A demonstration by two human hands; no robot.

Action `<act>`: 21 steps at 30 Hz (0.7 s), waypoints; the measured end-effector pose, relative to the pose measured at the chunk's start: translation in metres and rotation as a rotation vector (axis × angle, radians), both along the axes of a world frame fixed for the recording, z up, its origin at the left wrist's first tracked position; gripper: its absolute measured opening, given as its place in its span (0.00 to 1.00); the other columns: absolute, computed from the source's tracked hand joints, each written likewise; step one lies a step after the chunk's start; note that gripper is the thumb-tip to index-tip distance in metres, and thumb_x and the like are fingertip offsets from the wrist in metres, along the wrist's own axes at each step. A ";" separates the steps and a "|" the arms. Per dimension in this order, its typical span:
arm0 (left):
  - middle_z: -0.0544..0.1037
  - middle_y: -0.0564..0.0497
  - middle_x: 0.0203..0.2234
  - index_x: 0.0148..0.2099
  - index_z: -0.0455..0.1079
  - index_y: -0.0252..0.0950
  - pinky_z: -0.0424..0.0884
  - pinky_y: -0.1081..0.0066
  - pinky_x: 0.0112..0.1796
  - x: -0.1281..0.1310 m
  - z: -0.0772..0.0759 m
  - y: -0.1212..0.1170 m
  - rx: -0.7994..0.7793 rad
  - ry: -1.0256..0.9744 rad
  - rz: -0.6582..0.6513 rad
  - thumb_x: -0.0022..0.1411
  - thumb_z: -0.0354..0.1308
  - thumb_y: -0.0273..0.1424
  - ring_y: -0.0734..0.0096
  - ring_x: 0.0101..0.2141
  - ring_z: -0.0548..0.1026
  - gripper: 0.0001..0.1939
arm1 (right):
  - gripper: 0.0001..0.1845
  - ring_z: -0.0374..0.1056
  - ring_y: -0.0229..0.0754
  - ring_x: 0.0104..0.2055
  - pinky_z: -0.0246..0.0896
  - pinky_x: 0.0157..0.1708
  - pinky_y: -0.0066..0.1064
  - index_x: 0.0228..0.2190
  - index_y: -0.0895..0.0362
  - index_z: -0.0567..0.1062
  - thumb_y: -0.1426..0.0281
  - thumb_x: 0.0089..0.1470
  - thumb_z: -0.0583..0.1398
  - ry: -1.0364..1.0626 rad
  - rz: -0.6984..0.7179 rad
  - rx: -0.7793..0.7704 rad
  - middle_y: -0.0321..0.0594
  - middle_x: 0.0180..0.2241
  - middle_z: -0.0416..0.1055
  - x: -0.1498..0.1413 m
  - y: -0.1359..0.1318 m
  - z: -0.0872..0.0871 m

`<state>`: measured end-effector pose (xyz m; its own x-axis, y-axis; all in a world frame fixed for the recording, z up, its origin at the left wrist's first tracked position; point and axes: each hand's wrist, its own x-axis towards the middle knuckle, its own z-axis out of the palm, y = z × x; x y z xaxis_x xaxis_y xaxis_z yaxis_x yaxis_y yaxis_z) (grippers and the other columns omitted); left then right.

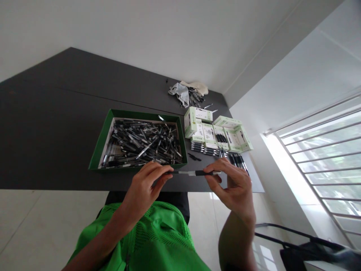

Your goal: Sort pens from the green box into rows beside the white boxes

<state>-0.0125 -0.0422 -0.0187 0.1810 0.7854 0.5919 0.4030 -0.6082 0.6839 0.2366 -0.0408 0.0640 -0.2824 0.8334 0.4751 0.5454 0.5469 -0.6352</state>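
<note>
One slim black-and-clear plastic pen [191, 173] hangs above the desk's [56, 131] front edge, the left hand [146, 180] pinched on one end, the right hand [232, 184] on the other. One rectangular green box [102, 141] holds uncountably many black-and-clear pens [143, 141]. Overlapping pale-green printed cartons [208, 133] sit toward the right edge.

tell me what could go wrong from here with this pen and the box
The left hand and right hand only pinch the pen, so it might slip and, near the front edge of the table, drop to the floor. The left hand looks close to the green box; a knock could perhaps spill some loose pens heaped inside.
</note>
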 end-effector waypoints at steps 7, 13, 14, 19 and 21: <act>0.82 0.50 0.37 0.51 0.77 0.37 0.77 0.73 0.43 -0.001 0.003 -0.002 -0.015 0.008 -0.004 0.75 0.61 0.28 0.71 0.39 0.81 0.06 | 0.10 0.63 0.33 0.24 0.63 0.32 0.33 0.40 0.50 0.80 0.78 0.59 0.66 -0.015 0.011 0.017 0.29 0.30 0.78 -0.005 -0.001 0.002; 0.83 0.50 0.37 0.49 0.77 0.37 0.77 0.72 0.43 0.000 0.004 -0.002 -0.018 0.002 0.002 0.75 0.61 0.29 0.69 0.38 0.81 0.05 | 0.09 0.64 0.35 0.25 0.63 0.32 0.33 0.40 0.50 0.80 0.76 0.60 0.67 -0.034 0.034 -0.005 0.30 0.31 0.79 -0.012 -0.001 0.000; 0.83 0.50 0.37 0.49 0.77 0.37 0.77 0.72 0.43 0.000 0.004 -0.002 -0.015 -0.002 0.004 0.75 0.61 0.29 0.69 0.38 0.81 0.05 | 0.09 0.64 0.35 0.25 0.63 0.32 0.33 0.40 0.50 0.81 0.76 0.60 0.67 -0.035 0.039 -0.006 0.30 0.31 0.79 -0.013 0.000 -0.001; 0.83 0.49 0.38 0.49 0.78 0.36 0.76 0.73 0.44 0.002 0.003 -0.003 -0.025 -0.015 -0.004 0.75 0.62 0.29 0.69 0.39 0.81 0.05 | 0.08 0.65 0.35 0.25 0.64 0.34 0.34 0.40 0.50 0.81 0.76 0.60 0.67 -0.055 0.066 -0.024 0.29 0.30 0.79 -0.022 0.002 -0.004; 0.83 0.49 0.37 0.49 0.78 0.36 0.76 0.72 0.44 0.002 0.003 -0.003 -0.030 -0.015 -0.006 0.75 0.62 0.29 0.69 0.39 0.81 0.05 | 0.08 0.65 0.35 0.25 0.64 0.34 0.34 0.40 0.50 0.81 0.76 0.61 0.67 -0.066 0.076 -0.038 0.29 0.31 0.79 -0.025 0.003 -0.005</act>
